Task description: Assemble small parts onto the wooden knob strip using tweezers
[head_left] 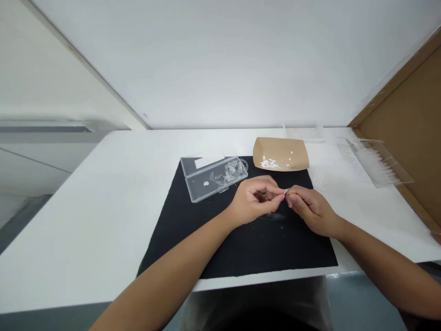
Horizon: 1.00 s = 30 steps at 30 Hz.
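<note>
My left hand (253, 200) and my right hand (313, 211) meet fingertip to fingertip above the black mat (237, 248). Between them is a tiny whitish piece (285, 191), too small to name. Thumb and forefinger of the left hand pinch at one side of it, and the right fingers close on the other. To the left lies an open clear plastic case (196, 189) with several clear, pointed oval pieces (232, 171) heaped at its right end. Behind the hands sits a brown paper tray (280, 146) with white bits (270, 163) scattered inside.
A white label (209, 160) lies at the open lid of the case. Clear plastic packs (374, 163) lie at the right of the white table (103, 207), beside a brown cardboard panel (406, 115). A white wall (241, 64) rises behind the table.
</note>
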Tool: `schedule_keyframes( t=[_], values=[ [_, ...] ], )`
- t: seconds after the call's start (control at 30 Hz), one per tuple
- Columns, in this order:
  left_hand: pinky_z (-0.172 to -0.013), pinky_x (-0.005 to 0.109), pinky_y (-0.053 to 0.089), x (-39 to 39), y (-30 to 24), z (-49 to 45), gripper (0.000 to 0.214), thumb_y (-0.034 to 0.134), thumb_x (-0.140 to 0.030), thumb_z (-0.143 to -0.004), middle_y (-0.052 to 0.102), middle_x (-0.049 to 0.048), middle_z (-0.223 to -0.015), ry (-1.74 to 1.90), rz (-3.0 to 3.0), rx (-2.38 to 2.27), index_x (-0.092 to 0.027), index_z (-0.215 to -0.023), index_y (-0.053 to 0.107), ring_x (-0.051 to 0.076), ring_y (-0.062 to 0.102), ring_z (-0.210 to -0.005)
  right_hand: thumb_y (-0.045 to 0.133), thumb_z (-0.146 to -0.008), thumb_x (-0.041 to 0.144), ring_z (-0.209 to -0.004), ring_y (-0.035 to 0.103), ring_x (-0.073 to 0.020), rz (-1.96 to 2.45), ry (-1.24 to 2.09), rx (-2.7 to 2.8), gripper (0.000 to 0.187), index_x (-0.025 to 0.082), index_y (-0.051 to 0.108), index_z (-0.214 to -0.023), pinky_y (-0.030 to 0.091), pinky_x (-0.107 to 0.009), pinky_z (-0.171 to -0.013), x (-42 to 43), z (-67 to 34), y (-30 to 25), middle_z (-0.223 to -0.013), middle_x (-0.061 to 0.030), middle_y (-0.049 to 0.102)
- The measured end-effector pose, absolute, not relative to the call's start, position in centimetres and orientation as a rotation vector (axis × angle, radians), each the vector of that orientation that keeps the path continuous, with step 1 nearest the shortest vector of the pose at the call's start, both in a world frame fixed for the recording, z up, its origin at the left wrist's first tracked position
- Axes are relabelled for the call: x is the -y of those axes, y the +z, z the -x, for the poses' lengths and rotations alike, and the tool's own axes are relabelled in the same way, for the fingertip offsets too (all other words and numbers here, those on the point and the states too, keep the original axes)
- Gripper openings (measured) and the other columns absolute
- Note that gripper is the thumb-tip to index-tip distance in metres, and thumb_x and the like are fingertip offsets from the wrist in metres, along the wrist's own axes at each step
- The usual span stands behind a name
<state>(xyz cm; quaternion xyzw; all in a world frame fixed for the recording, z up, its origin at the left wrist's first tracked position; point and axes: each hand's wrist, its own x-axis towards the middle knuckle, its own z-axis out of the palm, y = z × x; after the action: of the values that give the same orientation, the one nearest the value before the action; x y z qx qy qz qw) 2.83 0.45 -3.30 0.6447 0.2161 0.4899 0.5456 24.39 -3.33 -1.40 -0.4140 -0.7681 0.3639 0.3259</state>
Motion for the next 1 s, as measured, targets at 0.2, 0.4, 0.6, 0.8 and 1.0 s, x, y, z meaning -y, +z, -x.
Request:
schedule_keyframes(
  t=[0.2,0.4,0.6,0.8,1.0],
  values=[
    [-0.046,0.015,0.050,-0.6,-2.9,-2.4,0.016,0.085,-0.025,-0.085,0.072,0.0082,-0.085,1.145,-1.632,-0.516,-0.012,-0.094,0.081,0.008,0.066,-0.059,0.041,-0.113,0.033,-0.073,0.059,-0.0146,0.975,0.705,2.201,0.028,0.022,0.059,-0.094,0.044,-0.028,-0.070,2.8,-24.6,-1.7,-0.082,-0.0009,0.063],
    [-0.048,0.016,0.054,-0.7,-2.6,-2.3,0.017,0.086,-0.029,-0.085,0.074,0.0080,-0.085,1.113,-1.635,-0.502,-0.013,-0.091,0.082,0.007,0.066,-0.056,0.039,-0.113,0.031,-0.075,0.060,-0.0161,0.901,0.584,2.273,0.026,0.022,0.061,-0.101,0.046,-0.029,-0.074,2.5,-25.0,-2.3,-0.084,-0.0017,0.066],
    [-0.046,0.016,0.058,-0.6,-2.3,-2.2,0.020,0.087,-0.031,-0.086,0.074,0.0081,-0.089,0.981,-1.508,-0.445,-0.014,-0.095,0.083,0.010,0.071,-0.056,0.039,-0.113,0.032,-0.075,0.060,-0.0167,0.862,0.540,2.278,0.026,0.022,0.061,-0.103,0.046,-0.029,-0.073,2.3,-25.1,-2.6,-0.084,-0.0022,0.067],
    [-0.046,0.016,0.060,-0.7,-2.2,-2.0,0.025,0.086,-0.037,-0.086,0.073,0.0083,-0.091,0.904,-1.464,-0.452,-0.014,-0.095,0.083,0.010,0.072,-0.057,0.040,-0.113,0.034,-0.074,0.059,-0.0182,0.852,0.500,2.295,0.025,0.023,0.062,-0.106,0.044,-0.032,-0.074,2.1,-25.4,-3.1,-0.084,-0.0026,0.068],
    [-0.045,0.016,0.059,-0.7,-2.4,-2.0,0.026,0.085,-0.038,-0.087,0.072,0.0084,-0.090,0.910,-1.501,-0.442,-0.013,-0.095,0.082,0.010,0.072,-0.057,0.041,-0.112,0.033,-0.072,0.057,-0.0186,0.867,0.377,2.341,0.025,0.024,0.064,-0.112,0.041,-0.032,-0.072,1.9,-25.8,-3.2,-0.082,-0.0023,0.067]
  ],
)
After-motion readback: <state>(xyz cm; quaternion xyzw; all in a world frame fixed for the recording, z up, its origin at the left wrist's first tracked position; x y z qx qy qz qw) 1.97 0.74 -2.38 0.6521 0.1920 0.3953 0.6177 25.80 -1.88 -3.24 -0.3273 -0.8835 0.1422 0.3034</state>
